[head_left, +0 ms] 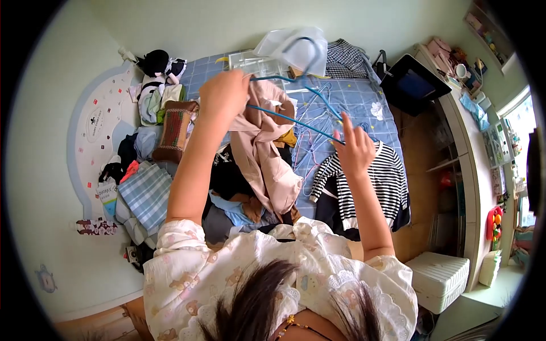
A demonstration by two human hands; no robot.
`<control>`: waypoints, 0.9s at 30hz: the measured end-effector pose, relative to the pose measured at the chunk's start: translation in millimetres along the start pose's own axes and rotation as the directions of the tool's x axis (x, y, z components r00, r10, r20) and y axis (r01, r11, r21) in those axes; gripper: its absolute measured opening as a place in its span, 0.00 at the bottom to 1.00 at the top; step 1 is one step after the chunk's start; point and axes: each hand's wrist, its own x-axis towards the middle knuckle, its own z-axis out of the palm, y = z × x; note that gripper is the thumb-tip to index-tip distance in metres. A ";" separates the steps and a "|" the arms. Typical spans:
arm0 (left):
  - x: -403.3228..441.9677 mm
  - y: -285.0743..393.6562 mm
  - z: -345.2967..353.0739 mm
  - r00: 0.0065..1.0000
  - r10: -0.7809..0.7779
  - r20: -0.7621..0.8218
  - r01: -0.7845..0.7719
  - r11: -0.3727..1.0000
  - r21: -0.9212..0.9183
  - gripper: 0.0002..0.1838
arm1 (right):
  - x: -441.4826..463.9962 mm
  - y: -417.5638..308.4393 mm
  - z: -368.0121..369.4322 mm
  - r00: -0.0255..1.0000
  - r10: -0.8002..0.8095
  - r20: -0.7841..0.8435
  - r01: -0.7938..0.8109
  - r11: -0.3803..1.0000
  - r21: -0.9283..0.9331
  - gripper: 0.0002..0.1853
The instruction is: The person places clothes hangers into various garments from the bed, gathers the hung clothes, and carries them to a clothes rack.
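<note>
While the blue hanger (324, 103) spans the two hands at upper centre of the frame, sloping down to the right, the dusty-pink garment (256, 142) hangs at its left end, long axis running steeply toward lower centre. The left hand (223, 96) is nearer the cloth: its fingers are curled closed over the upper edge, apparently with the hanger's end (fingertips hidden). The right hand (356, 146), clear of the garment, pinches the hanger's right corner between its fingers, overlapping the striped sweater (372, 184) in view.

two hands (224, 94) (357, 150), one held hanger (324, 103), one pink garment (260, 142).
</note>
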 end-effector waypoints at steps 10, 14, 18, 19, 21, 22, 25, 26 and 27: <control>12.6 28.7 -77.3 0.435 0.645 -0.628 -0.609 0.725 0.322 0.15 | 55.3 -3.8 -5.2 0.910 0.105 -0.401 -0.026 0.980 0.196 0.28; 15.0 11.2 -88.8 0.597 0.558 -0.577 -0.503 0.820 0.273 0.12 | 81.7 -0.9 -36.9 0.922 0.087 -0.378 0.088 0.902 0.423 0.39; 15.0 -8.1 -114.3 0.544 0.488 -0.683 -0.475 0.850 0.228 0.12 | 66.7 24.3 -17.4 0.779 0.626 -0.042 -0.150 0.251 0.956 0.22; 12.5 -9.8 -118.8 0.562 0.466 -0.683 -0.459 0.863 0.211 0.12 | 66.1 26.6 -15.2 0.833 0.546 0.086 -0.280 0.282 0.918 0.20; 9.7 -15.0 -123.0 0.599 0.433 -0.674 -0.433 0.883 0.183 0.11 | 67.3 9.8 -9.1 0.857 0.413 0.309 -0.389 0.125 0.913 0.20; 7.6 -15.2 -124.4 0.619 0.417 -0.666 -0.424 0.891 0.164 0.11 | 71.3 -5.1 -10.5 0.841 0.356 0.407 -0.452 0.049 0.891 0.21; -5.0 -20.1 -124.0 0.667 0.369 -0.647 -0.399 0.911 0.108 0.10 | 85.5 -34.0 -21.2 0.808 0.247 0.535 -0.588 0.389 0.709 0.18; -7.7 -28.6 -121.7 0.671 0.356 -0.650 -0.393 0.915 0.095 0.10 | 84.6 -28.5 -17.7 0.785 0.253 0.566 -0.619 0.282 0.733 0.16; -10.2 -37.6 -119.8 0.674 0.344 -0.654 -0.387 0.918 0.085 0.10 | 82.8 -18.2 -14.0 0.762 0.254 0.596 -0.641 0.172 0.748 0.15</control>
